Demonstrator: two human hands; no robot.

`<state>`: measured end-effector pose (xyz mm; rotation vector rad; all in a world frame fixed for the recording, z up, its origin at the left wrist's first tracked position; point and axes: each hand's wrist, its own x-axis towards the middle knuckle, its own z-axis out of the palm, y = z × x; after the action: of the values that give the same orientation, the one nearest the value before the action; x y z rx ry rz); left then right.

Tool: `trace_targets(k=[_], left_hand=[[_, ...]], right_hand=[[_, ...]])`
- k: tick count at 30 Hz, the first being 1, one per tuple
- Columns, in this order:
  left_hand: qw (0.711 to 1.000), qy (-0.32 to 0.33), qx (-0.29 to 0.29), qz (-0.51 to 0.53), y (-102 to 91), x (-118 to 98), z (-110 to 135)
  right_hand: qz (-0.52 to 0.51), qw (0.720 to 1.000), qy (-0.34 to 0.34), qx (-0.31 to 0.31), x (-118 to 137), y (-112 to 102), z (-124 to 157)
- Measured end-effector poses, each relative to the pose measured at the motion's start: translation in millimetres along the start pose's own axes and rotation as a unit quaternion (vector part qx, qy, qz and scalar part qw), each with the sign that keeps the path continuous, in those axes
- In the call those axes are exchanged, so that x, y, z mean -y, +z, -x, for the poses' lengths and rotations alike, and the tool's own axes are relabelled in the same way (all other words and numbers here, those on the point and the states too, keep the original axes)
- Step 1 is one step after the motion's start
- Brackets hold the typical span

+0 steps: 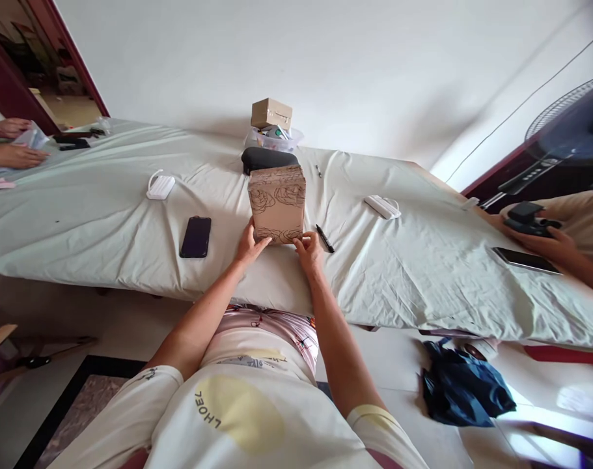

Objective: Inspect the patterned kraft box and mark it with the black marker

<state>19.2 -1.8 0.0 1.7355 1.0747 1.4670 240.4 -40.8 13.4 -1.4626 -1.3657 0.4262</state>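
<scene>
A brown cardboard box (277,202) printed with rose outlines stands upright on the cloth-covered table (105,215) in front of me. My left hand (248,246) presses its fingers against the box's lower left edge. My right hand (310,251) pinches the lower right corner at the bottom. Both hands grip the box at its base. A black pen (325,238) lies just right of my right hand, and a dark phone (196,236) lies face up to the left.
Behind the box are a black pouch (267,158), a clear tub (275,139) and a small carton (271,113). White chargers (160,186) (383,206) lie left and right. Other people's hands show at far left (10,155) and far right (550,244). A fan (569,124) stands on the right.
</scene>
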Motion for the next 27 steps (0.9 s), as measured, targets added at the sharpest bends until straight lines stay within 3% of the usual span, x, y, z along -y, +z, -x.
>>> trace_targets(k=[11, 14, 17, 22, 27], left_hand=[[0.998, 0.038, 0.011, -0.045, 2.2, 0, 0], [0.998, 0.049, 0.013, -0.043, 0.7, 5, -1], [0.996, 0.068, 0.018, -0.050, 0.7, 9, -2], [0.990, 0.109, 0.023, -0.086, 4.4, 13, -1], [0.977, 0.169, 0.037, -0.124, 3.9, 11, 1]], right_hand=[[0.033, 0.995, -0.019, 0.088, 6, -3, 4], [0.050, 0.995, -0.035, 0.085, 3, -6, 2], [0.049, 0.997, -0.052, 0.037, 1, -7, -1], [-0.058, 0.992, -0.049, -0.102, 0, -13, -5], [-0.118, 0.974, -0.101, -0.165, 3, -21, -4]])
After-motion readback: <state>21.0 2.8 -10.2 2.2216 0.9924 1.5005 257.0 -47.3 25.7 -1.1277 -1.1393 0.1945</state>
